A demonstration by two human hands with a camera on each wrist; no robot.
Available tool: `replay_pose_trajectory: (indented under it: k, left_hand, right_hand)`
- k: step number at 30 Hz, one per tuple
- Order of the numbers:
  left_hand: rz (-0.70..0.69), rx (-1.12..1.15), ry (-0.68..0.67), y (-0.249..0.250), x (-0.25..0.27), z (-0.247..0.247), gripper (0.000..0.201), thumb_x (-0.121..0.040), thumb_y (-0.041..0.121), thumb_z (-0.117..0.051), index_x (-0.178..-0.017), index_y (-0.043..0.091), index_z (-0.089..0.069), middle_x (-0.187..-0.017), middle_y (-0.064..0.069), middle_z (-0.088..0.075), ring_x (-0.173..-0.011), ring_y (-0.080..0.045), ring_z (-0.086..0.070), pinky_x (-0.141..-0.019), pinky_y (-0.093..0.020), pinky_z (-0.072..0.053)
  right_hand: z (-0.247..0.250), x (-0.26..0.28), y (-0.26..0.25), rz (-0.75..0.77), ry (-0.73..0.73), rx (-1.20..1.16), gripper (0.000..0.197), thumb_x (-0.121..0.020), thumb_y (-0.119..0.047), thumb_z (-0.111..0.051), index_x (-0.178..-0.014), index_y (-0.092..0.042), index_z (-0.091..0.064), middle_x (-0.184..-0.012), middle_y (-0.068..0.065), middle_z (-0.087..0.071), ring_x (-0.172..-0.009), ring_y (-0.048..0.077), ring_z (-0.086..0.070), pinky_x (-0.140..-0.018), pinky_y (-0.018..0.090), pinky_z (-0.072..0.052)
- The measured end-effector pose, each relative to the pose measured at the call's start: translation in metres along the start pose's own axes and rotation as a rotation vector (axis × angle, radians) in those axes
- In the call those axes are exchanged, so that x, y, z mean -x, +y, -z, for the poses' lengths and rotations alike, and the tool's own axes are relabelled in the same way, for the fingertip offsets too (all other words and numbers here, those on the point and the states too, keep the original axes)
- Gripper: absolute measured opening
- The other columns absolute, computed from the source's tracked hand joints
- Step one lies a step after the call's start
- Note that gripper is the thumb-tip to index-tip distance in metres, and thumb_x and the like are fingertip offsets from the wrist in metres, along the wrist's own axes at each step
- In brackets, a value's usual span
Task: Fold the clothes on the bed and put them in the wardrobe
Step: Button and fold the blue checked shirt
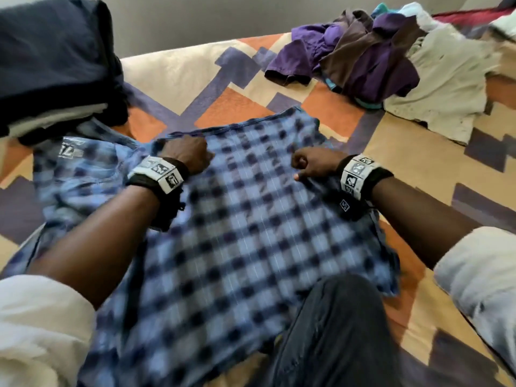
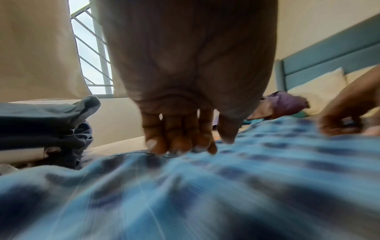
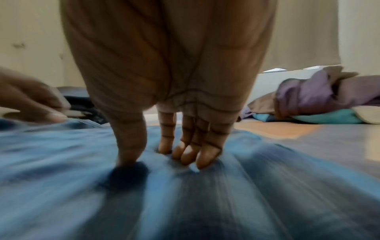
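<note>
A blue checked shirt (image 1: 237,233) lies spread across the bed in front of me, blurred by motion. My left hand (image 1: 185,156) sits at its far edge, with the fingers (image 2: 180,146) curled down over the hem. My right hand (image 1: 312,166) is a short way to the right on the same far part of the shirt. Its thumb and bent fingers (image 3: 189,154) dig into the cloth (image 3: 267,186), which creases around them. Each wrist view also shows the other hand: the right hand (image 2: 345,116) and the left hand (image 3: 33,104).
A stack of folded dark clothes (image 1: 53,65) stands at the left, touching the shirt's sleeve side. A heap of unfolded purple, brown and beige clothes (image 1: 377,57) lies at the far right of the patterned bedcover (image 1: 195,74). My knee in dark trousers (image 1: 335,331) rests on the shirt's near edge.
</note>
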State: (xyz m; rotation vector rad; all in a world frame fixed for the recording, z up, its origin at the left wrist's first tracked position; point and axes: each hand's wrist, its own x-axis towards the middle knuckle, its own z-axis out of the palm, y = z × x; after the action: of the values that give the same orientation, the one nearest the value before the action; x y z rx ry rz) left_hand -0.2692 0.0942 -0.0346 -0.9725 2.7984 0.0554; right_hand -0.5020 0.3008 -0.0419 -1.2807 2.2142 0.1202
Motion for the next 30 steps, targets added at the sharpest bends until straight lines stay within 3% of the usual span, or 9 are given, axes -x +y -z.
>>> replay_pose_trajectory:
  k: [2,5,10,12,15,20,24,27,30]
  left_hand:
    - [0.020,-0.059,-0.159,0.010,0.039,-0.007,0.043,-0.100,0.044,-0.046,-0.112,0.008,-0.065,-0.121,-0.018,-0.064,-0.110,-0.036,-0.061,-0.088,-0.042,-0.049]
    - [0.074,0.055,-0.204,0.007,0.102,-0.017,0.038,-0.098,0.037,-0.050,-0.122,0.009,-0.061,-0.132,-0.018,-0.059,-0.120,-0.033,-0.056,-0.094,-0.039,-0.046]
    - [0.254,0.411,0.122,-0.035,0.228,-0.033,0.038,-0.092,0.032,-0.055,-0.123,0.011,-0.059,-0.129,-0.018,-0.057,-0.123,-0.036,-0.051,-0.101,-0.044,-0.043]
    - [0.365,0.453,0.220,-0.056,0.282,-0.039,0.039,-0.089,0.032,-0.053,-0.120,0.009,-0.060,-0.125,-0.019,-0.057,-0.120,-0.038,-0.052,-0.100,-0.045,-0.043]
    - [0.511,0.467,0.216,-0.088,0.349,-0.058,0.038,-0.088,0.027,-0.047,-0.118,0.007,-0.059,-0.122,-0.023,-0.057,-0.115,-0.041,-0.053,-0.097,-0.047,-0.044]
    - [0.552,0.335,-0.095,-0.115,0.423,-0.092,0.036,-0.088,0.029,-0.059,-0.121,0.015,-0.057,-0.125,-0.015,-0.056,-0.114,-0.037,-0.055,-0.088,-0.044,-0.049]
    - [0.455,0.198,-0.102,-0.107,0.454,-0.102,0.014,-0.089,0.015,-0.060,-0.100,0.010,-0.067,-0.109,-0.017,-0.062,-0.099,-0.039,-0.062,-0.075,-0.042,-0.050]
    - [0.454,0.069,-0.172,-0.103,0.476,-0.095,0.020,-0.091,0.011,-0.052,-0.104,0.006,-0.067,-0.110,-0.019,-0.065,-0.105,-0.038,-0.063,-0.078,-0.039,-0.047]
    - [0.349,-0.086,-0.186,-0.095,0.495,-0.076,0.028,-0.090,0.033,-0.057,-0.107,0.016,-0.071,-0.119,-0.009,-0.060,-0.117,-0.031,-0.051,-0.094,-0.038,-0.042]
  right_hand:
    - [-0.004,0.016,-0.006,-0.009,0.077,0.042,0.048,-0.085,-0.034,-0.071,-0.125,-0.014,-0.054,-0.126,0.011,-0.058,-0.111,0.029,-0.056,-0.090,0.035,-0.045]
    - [-0.010,0.044,-0.043,-0.022,0.273,0.094,0.042,-0.085,-0.020,-0.065,-0.124,-0.010,-0.054,-0.124,0.016,-0.057,-0.110,0.035,-0.057,-0.084,0.036,-0.045]
    - [-0.061,0.080,-0.124,0.038,0.168,0.171,0.027,-0.085,-0.013,-0.060,-0.108,-0.002,-0.067,-0.115,0.022,-0.065,-0.108,0.035,-0.062,-0.089,0.035,-0.050]
    - [-0.077,0.095,-0.154,-0.003,0.285,0.155,0.032,-0.087,-0.015,-0.058,-0.115,0.000,-0.064,-0.121,0.025,-0.061,-0.115,0.039,-0.057,-0.093,0.042,-0.048]
    - [-0.107,0.129,-0.227,0.207,0.386,0.044,0.030,-0.089,-0.021,-0.059,-0.114,-0.004,-0.063,-0.121,0.024,-0.059,-0.112,0.040,-0.057,-0.089,0.041,-0.048]
    - [-0.172,0.199,-0.342,0.644,0.122,0.008,0.018,-0.088,-0.027,-0.062,-0.084,-0.010,-0.069,-0.092,0.018,-0.069,-0.089,0.033,-0.065,-0.068,0.032,-0.043]
    - [-0.211,0.227,-0.381,0.683,-0.080,0.087,0.030,-0.087,-0.044,-0.065,-0.073,-0.018,-0.058,-0.077,0.005,-0.058,-0.078,0.028,-0.056,-0.063,0.029,-0.037]
    - [-0.228,0.235,-0.388,0.721,-0.139,0.216,0.044,-0.082,-0.056,-0.068,-0.095,-0.015,-0.062,-0.097,0.006,-0.063,-0.091,0.027,-0.057,-0.074,0.031,-0.045]
    - [-0.244,0.245,-0.388,0.830,-0.166,0.286,0.074,-0.070,-0.066,-0.073,-0.120,-0.015,-0.055,-0.126,0.010,-0.054,-0.112,0.031,-0.053,-0.092,0.039,-0.047]
